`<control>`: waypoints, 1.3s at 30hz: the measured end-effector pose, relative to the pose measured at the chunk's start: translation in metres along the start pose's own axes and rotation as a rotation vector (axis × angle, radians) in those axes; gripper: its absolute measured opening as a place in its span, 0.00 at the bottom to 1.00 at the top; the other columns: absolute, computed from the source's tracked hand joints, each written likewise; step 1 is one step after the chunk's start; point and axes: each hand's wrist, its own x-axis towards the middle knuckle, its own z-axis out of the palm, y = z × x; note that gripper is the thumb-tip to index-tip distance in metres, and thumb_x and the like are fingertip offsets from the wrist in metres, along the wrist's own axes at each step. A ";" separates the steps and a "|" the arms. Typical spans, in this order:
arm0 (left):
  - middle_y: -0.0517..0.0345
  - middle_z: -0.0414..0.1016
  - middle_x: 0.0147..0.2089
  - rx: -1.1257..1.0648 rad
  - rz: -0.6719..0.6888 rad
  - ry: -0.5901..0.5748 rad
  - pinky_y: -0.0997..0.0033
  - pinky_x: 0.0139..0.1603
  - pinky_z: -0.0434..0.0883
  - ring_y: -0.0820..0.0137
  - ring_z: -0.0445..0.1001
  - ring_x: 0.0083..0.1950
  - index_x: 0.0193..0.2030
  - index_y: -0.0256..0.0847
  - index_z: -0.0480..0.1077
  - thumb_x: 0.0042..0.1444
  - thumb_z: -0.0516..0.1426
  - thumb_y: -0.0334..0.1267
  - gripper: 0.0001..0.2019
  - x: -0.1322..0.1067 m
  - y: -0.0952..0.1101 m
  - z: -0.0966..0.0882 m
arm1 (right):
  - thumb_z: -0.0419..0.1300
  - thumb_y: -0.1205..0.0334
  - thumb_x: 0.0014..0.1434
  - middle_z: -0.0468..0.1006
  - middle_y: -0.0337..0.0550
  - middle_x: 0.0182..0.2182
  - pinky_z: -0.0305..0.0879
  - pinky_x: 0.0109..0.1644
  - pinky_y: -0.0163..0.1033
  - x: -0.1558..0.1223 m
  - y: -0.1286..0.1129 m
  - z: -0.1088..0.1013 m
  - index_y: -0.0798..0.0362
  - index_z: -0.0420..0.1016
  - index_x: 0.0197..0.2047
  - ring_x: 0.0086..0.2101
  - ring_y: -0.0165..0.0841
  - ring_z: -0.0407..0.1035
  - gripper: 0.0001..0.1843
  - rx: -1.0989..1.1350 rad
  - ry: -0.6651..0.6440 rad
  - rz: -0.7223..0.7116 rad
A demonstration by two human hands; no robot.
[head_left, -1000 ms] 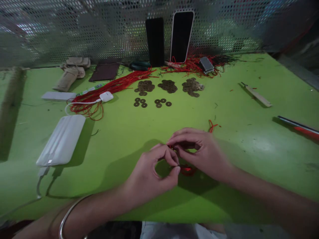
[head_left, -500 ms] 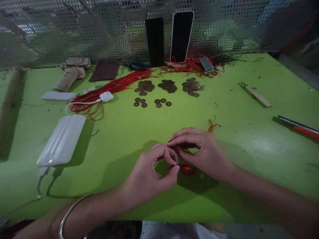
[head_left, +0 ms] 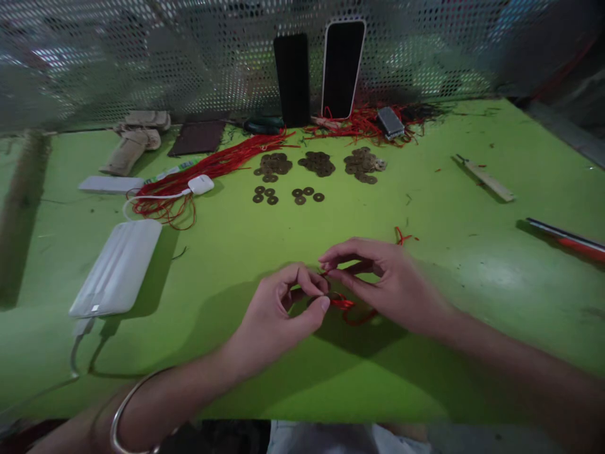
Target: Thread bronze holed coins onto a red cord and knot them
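Between thumb and forefinger, my left hand (head_left: 283, 309) pinches a dark round coin (head_left: 333, 296) with a hole, like those lying on the table. Red cord (head_left: 344, 304) is threaded at the coin, and a loop of it hangs below toward the right. My right hand (head_left: 385, 280), just to the right, pinches a thin red strand at its fingertips above the coin. Past the hands lie two small groups of holed coins (head_left: 308, 191). Three larger coin heaps (head_left: 317, 164) lie behind those.
Bundled red cords (head_left: 208, 164) and a white power bank (head_left: 118, 268) with its cable are on the left. Two phones (head_left: 343, 69) lean on the perforated metal screen (head_left: 189, 69) at the back. A small blade tool (head_left: 486, 179) lies right, near a dark-edged stick (head_left: 567, 234).
Both hands have shifted slightly up and left. My right hand's fingers have drawn a little away from my left, and more of the coin and the red cord loop shows.
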 end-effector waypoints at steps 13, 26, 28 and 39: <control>0.62 0.74 0.39 -0.115 -0.064 0.251 0.75 0.44 0.69 0.77 0.72 0.40 0.29 0.38 0.65 0.52 0.62 0.38 0.09 0.017 -0.020 -0.016 | 0.58 0.77 0.55 0.74 0.39 0.37 0.72 0.39 0.31 -0.003 -0.013 -0.029 0.50 0.74 0.42 0.36 0.27 0.70 0.15 -0.052 0.365 -0.326; 0.61 0.73 0.41 -0.340 -0.101 0.136 0.64 0.55 0.69 0.72 0.75 0.45 0.31 0.37 0.66 0.54 0.61 0.35 0.07 0.016 -0.021 -0.016 | 0.56 0.81 0.54 0.71 0.41 0.33 0.70 0.32 0.38 -0.014 -0.026 -0.028 0.52 0.73 0.40 0.36 0.30 0.68 0.16 0.353 0.318 -0.439; 0.60 0.74 0.42 -0.383 -0.101 0.110 0.64 0.56 0.69 0.71 0.75 0.46 0.31 0.37 0.65 0.55 0.60 0.34 0.07 0.015 -0.020 -0.016 | 0.56 0.82 0.53 0.71 0.41 0.33 0.69 0.31 0.38 -0.015 -0.027 -0.029 0.52 0.73 0.40 0.35 0.30 0.67 0.17 0.401 0.243 -0.460; 0.63 0.72 0.40 -0.521 -0.100 0.106 0.72 0.47 0.73 0.76 0.75 0.42 0.30 0.38 0.65 0.57 0.57 0.31 0.05 0.016 -0.021 -0.016 | 0.56 0.76 0.57 0.67 0.40 0.35 0.71 0.30 0.34 -0.018 -0.025 -0.034 0.50 0.73 0.40 0.30 0.27 0.66 0.12 0.563 0.080 -0.255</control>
